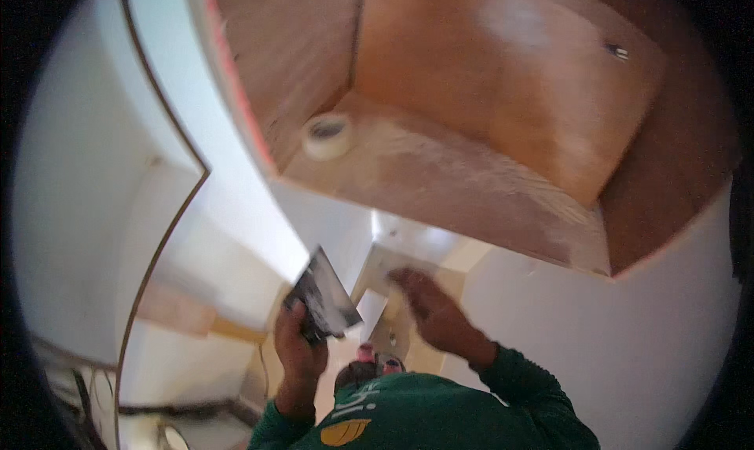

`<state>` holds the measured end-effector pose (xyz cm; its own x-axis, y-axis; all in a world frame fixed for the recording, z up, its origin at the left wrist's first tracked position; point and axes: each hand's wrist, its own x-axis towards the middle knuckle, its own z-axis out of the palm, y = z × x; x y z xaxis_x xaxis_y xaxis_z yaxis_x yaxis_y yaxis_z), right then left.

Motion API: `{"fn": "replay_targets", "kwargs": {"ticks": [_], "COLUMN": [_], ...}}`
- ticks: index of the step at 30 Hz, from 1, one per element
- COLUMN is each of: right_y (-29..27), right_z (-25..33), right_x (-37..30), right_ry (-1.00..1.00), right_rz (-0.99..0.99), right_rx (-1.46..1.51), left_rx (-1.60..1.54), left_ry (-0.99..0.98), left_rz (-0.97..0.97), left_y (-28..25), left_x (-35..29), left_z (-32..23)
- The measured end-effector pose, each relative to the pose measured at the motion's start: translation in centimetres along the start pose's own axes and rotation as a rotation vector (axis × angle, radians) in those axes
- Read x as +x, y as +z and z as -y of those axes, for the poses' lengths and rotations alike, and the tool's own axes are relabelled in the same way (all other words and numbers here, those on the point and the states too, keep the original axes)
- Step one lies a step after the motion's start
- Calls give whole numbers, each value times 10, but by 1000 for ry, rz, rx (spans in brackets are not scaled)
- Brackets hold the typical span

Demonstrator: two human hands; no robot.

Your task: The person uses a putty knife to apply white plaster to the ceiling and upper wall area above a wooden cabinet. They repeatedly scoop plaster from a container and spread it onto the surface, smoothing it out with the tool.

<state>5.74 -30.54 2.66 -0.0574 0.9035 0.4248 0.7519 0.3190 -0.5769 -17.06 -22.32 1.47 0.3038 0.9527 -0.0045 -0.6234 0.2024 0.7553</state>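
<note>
My left hand [297,348] grips a flat, dark rectangular plate [323,299] by its lower left side. The plate is tilted, and pale smears mark its greyish face; its exact kind does not show. To the right, apart from the plate, my right hand [430,312] hangs in the air at about the same height. Motion smears its fingers, so whether they hold anything is unclear. Above both hands is an open, brown wood-lined recess [471,191]. A roll of pale tape [327,137] lies on its floor, near the left front corner.
White wall [565,332] surrounds the recess below and to the right. At the left a dark-edged pale panel [94,159] stands close by. A small dark-and-white fitting [616,52] sits on the recess's back panel. Blurred objects lie at the lower left.
</note>
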Motion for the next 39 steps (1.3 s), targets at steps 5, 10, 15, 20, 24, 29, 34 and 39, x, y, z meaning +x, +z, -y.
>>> {"fn": "replay_targets", "kwargs": {"ticks": [5,10,15,20,24,29,34,39], "right_y": [-26,-34,-73,-47,21,116,205,291], "right_z": [-77,-139,-222,-218,-221,-218,-206,-180], "right_x": [23,33,7,47,34,3,-30,-69], "right_ry": [51,53,146,46,-91,-174,-229,-281], "right_rz": [-494,-679,-585,-627,-626,-616,-621,-659], "right_rx": [139,-195,-953,-1046,-892,-690,-570,-516], "left_rx": [-82,-129,-169,-195,-174,-100,234,242], "left_ry": [85,210,334,515,443,195,8,33], "left_rz": [-298,-515,-659,-816,-950,-994,-923,-724], "left_y": [-86,-115,-149,-199,-255,-268,-309,-428], "left_x": [-23,-51,-89,-100,-144,-183,-264,-323], "left_z": [23,12,12,-12,14,60,89,164]}}
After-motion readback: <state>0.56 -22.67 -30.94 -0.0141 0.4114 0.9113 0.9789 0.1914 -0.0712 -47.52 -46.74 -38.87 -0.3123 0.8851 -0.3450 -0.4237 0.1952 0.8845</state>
